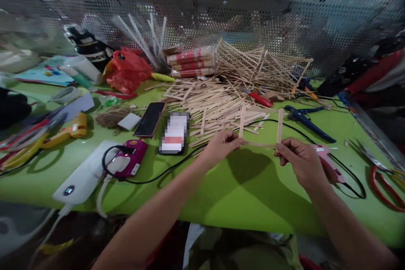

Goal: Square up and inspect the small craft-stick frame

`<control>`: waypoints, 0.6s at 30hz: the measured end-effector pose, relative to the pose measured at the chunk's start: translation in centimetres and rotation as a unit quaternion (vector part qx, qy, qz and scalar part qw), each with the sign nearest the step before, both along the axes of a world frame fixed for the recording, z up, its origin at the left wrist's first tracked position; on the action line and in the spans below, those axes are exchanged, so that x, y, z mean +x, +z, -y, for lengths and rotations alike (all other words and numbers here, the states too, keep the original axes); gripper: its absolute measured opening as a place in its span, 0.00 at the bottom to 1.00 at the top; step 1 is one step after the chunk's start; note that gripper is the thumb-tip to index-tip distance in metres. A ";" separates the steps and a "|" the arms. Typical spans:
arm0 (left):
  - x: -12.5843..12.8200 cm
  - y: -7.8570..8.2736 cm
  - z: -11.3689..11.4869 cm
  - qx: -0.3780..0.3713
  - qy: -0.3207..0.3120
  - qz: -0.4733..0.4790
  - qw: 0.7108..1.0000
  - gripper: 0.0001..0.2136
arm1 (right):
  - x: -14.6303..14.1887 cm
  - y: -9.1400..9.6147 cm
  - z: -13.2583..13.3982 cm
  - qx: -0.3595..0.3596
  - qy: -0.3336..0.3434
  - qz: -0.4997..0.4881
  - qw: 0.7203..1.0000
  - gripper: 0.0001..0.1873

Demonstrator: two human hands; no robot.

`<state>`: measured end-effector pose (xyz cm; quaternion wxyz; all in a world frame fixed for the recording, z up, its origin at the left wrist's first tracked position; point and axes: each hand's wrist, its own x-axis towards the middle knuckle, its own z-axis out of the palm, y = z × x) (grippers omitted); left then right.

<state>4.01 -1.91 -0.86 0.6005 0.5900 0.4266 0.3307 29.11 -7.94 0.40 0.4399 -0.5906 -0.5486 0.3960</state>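
A small square frame of craft sticks (pixel 280 124) is held up over the green table, spanning between both hands. My left hand (pixel 221 147) pinches its lower left corner. At the lower right corner my right hand (pixel 299 158) grips it between thumb and fingers. Behind the frame spreads a heap of loose craft sticks (pixel 205 103). A pink glue gun (pixel 330 166) lies partly hidden behind my right hand, its black cable running to a purple power adapter (pixel 134 158). Blue-handled pliers (pixel 310 122) rest beyond my right hand.
Two phones, one dark (pixel 150 119) and one lit (pixel 174 133), lie left of my hands. A white power bank (pixel 85 173) is near the front edge. Scissors (pixel 384 181) lie at right. A stick lattice (pixel 262 65) stands at the back beside a red bag (pixel 128 69).
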 end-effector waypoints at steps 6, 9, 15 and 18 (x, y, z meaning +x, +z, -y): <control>0.0 0.1 -0.2 0.004 0.008 0.026 1.000 0.26 | -0.1 0.0 -0.1 0.005 -0.002 -0.013 1.000 0.25; 0.0 0.0 -0.1 0.007 0.017 0.031 0.999 0.25 | -0.1 -0.1 -0.2 -0.006 0.012 -0.022 1.000 0.26; 0.0 -0.3 -0.1 0.018 0.017 0.045 0.999 0.26 | -0.1 -0.2 -0.2 -0.005 0.020 -0.021 1.000 0.25; 0.0 -0.6 -0.1 0.020 0.014 0.050 0.998 0.24 | 0.0 -0.2 -0.2 -0.003 0.014 -0.026 1.000 0.25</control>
